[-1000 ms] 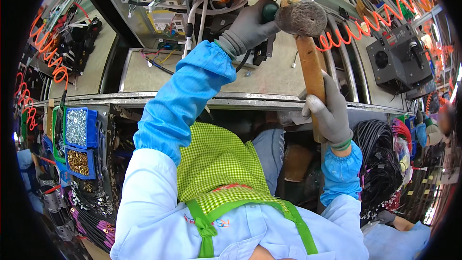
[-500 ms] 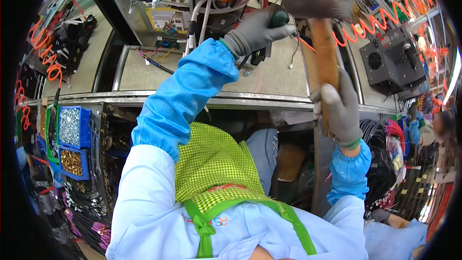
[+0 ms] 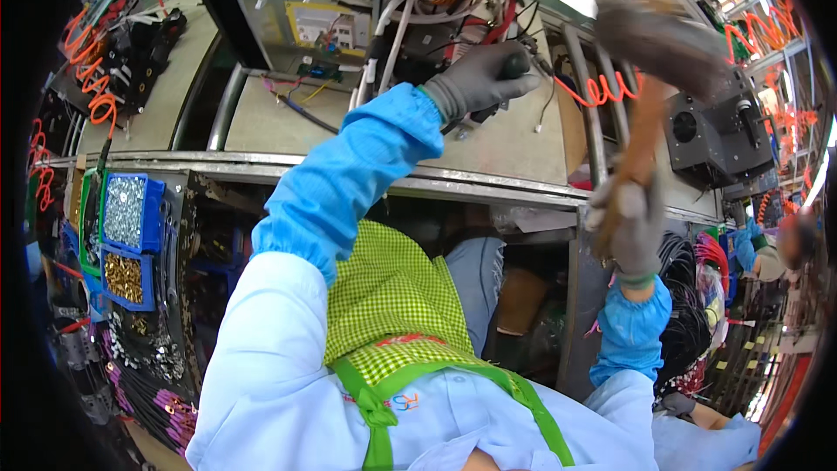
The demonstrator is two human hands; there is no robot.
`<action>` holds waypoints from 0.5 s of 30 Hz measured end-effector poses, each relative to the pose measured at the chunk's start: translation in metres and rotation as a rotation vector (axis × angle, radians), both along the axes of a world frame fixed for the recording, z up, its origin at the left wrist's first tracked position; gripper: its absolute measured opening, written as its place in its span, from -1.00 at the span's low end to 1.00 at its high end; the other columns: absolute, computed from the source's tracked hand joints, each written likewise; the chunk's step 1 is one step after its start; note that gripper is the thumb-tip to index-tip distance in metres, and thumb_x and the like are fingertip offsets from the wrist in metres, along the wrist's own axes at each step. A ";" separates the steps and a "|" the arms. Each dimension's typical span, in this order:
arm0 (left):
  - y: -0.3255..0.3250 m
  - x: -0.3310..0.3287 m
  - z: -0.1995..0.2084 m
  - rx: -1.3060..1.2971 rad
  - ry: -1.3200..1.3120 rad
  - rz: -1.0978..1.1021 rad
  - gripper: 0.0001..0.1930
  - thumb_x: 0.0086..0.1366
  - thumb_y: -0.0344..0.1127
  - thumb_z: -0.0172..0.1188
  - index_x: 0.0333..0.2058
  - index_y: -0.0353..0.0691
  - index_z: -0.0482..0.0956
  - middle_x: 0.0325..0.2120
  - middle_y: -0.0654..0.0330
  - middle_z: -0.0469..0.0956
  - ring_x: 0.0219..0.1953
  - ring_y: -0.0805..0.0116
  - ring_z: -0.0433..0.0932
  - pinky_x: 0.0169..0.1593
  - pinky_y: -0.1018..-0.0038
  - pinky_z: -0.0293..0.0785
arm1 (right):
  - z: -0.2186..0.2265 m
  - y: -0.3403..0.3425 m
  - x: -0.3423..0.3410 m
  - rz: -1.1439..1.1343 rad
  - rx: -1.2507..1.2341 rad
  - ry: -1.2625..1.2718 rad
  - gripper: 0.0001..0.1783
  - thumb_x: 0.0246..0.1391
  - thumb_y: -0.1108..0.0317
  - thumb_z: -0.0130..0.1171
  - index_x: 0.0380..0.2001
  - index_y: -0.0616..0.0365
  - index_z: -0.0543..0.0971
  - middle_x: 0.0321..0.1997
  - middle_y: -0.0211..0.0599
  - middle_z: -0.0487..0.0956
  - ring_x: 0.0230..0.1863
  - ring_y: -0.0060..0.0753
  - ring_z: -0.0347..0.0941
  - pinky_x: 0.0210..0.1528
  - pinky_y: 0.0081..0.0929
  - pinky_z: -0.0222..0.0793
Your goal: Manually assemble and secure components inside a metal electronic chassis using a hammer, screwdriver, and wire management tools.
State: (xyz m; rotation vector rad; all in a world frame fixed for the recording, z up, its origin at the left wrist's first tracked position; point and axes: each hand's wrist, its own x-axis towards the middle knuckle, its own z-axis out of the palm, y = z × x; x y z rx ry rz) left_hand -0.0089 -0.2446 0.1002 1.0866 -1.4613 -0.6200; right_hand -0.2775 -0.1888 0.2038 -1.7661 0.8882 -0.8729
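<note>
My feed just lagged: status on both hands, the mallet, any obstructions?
Right hand gripping mallet, motion-blurred. Left hand closed around dark rounded handle. Orange coiled hose shows between them; can't tell if it obstructs.

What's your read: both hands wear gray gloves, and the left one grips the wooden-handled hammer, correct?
One slip: the head view shows the right hand gripping the wooden-handled hammer; the left hand holds a dark, round-ended object. Both do wear gray gloves.
</note>
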 end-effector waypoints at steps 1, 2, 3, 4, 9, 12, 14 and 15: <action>0.003 0.000 0.002 0.011 0.006 0.001 -0.51 0.14 0.07 0.27 -0.17 -0.23 0.46 -0.51 0.22 0.49 -0.43 0.46 0.47 -0.28 0.44 0.47 | 0.002 0.005 -0.010 0.021 -0.063 -0.099 -0.50 0.08 0.13 0.04 -0.04 0.29 0.30 -0.50 -0.22 0.49 -0.62 -0.50 0.40 -0.60 -0.59 0.31; 0.002 0.001 0.014 0.022 0.003 0.002 -0.53 0.15 0.07 0.27 -0.21 -0.23 0.47 -0.53 0.22 0.49 -0.44 0.46 0.47 -0.28 0.45 0.47 | 0.006 0.009 -0.016 0.012 -0.099 -0.111 -0.45 0.07 0.04 0.03 -0.05 0.28 0.31 -0.50 -0.19 0.48 -0.61 -0.47 0.41 -0.59 -0.57 0.35; 0.003 0.000 0.023 0.033 0.000 0.002 -0.55 0.15 0.06 0.27 -0.24 -0.23 0.48 -0.54 0.22 0.49 -0.45 0.46 0.47 -0.28 0.45 0.47 | 0.008 0.013 -0.020 0.002 -0.137 -0.122 -0.39 0.06 -0.06 0.03 -0.05 0.28 0.31 -0.50 -0.17 0.47 -0.60 -0.43 0.42 -0.59 -0.54 0.38; 0.006 0.002 0.028 -0.069 -0.152 0.148 -0.60 0.17 0.04 0.26 -0.30 -0.22 0.49 -0.55 0.24 0.49 -0.45 0.47 0.48 -0.30 0.46 0.46 | 0.007 0.010 -0.020 -0.021 -0.127 -0.113 -0.36 0.04 -0.08 0.04 -0.05 0.28 0.30 -0.51 -0.16 0.47 -0.62 -0.42 0.41 -0.60 -0.53 0.38; 0.010 -0.002 0.052 -0.131 -0.125 0.165 -0.62 0.19 -0.02 0.26 -0.24 -0.22 0.48 -0.49 0.27 0.51 -0.42 0.52 0.51 -0.33 0.52 0.49 | -0.015 0.015 -0.024 -0.012 0.061 -0.198 -0.43 0.06 0.04 0.06 -0.05 0.29 0.26 -0.47 -0.13 0.49 -0.62 -0.46 0.40 -0.56 -0.57 0.38; -0.007 -0.005 0.025 -0.258 -0.048 0.210 -0.64 0.19 -0.07 0.28 -0.25 -0.24 0.47 -0.49 0.28 0.51 -0.43 0.52 0.51 -0.30 0.52 0.50 | -0.022 0.017 -0.014 -0.013 0.083 -0.167 -0.44 0.07 0.05 0.05 -0.05 0.29 0.28 -0.47 -0.15 0.49 -0.62 -0.49 0.39 -0.55 -0.58 0.37; -0.003 -0.003 0.025 -0.209 -0.061 0.228 -0.65 0.18 -0.08 0.28 -0.25 -0.24 0.47 -0.48 0.27 0.52 -0.43 0.51 0.51 -0.29 0.52 0.50 | -0.028 0.014 -0.018 0.043 0.055 -0.158 -0.44 0.08 0.05 0.05 -0.04 0.30 0.28 -0.47 -0.16 0.49 -0.62 -0.50 0.38 -0.55 -0.59 0.37; -0.002 -0.003 0.026 -0.158 -0.074 0.246 -0.65 0.18 -0.09 0.29 -0.25 -0.23 0.47 -0.47 0.26 0.52 -0.42 0.50 0.52 -0.28 0.52 0.50 | -0.028 0.013 -0.019 0.062 0.060 -0.165 -0.44 0.09 0.05 0.05 -0.04 0.30 0.28 -0.46 -0.17 0.49 -0.62 -0.50 0.38 -0.55 -0.59 0.37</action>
